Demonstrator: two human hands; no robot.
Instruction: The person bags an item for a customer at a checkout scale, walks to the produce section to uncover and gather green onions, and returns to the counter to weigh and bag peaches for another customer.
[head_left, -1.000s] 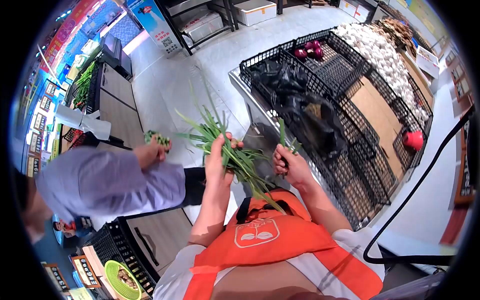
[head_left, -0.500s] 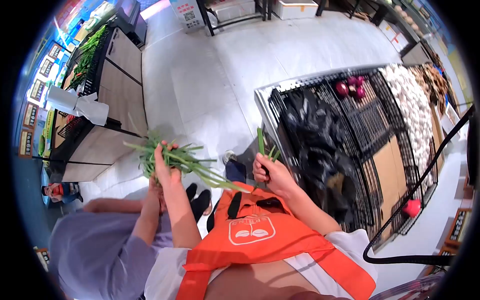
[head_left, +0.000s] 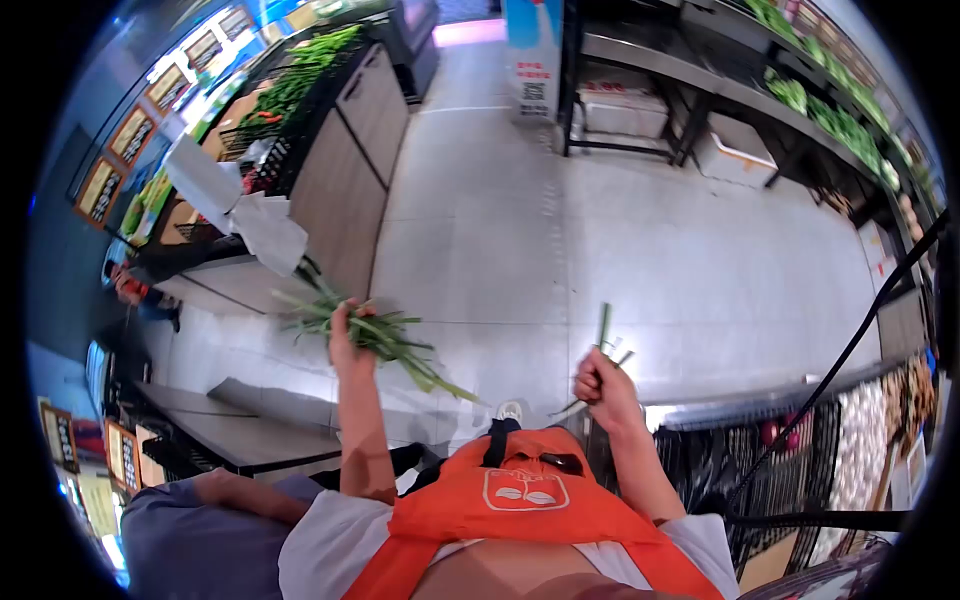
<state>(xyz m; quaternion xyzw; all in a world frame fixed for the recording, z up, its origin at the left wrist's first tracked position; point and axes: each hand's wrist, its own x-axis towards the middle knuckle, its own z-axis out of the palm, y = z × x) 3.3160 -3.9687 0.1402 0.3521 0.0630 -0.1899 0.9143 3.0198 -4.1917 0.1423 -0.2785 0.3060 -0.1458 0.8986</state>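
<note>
We stand on a grey tiled floor (head_left: 480,240), a wood-panelled counter (head_left: 335,190) of leafy green vegetables (head_left: 305,70) off to our left. We wear a bright orange fabric apron (head_left: 530,500). Above the floor is a loose bunch of long green stalks (head_left: 400,350), the fingers of our left hand (head_left: 349,342) wrapped around it. A crumpled white plastic bag (head_left: 268,232) hangs near its far end. Well apart, our right hand (head_left: 606,388) has its fingers curled around a few short, thin green stalks (head_left: 604,322), one pointing upward.

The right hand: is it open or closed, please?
Closed: the right hand is curled around green stalks, whose ends stick out past the fist.
</note>
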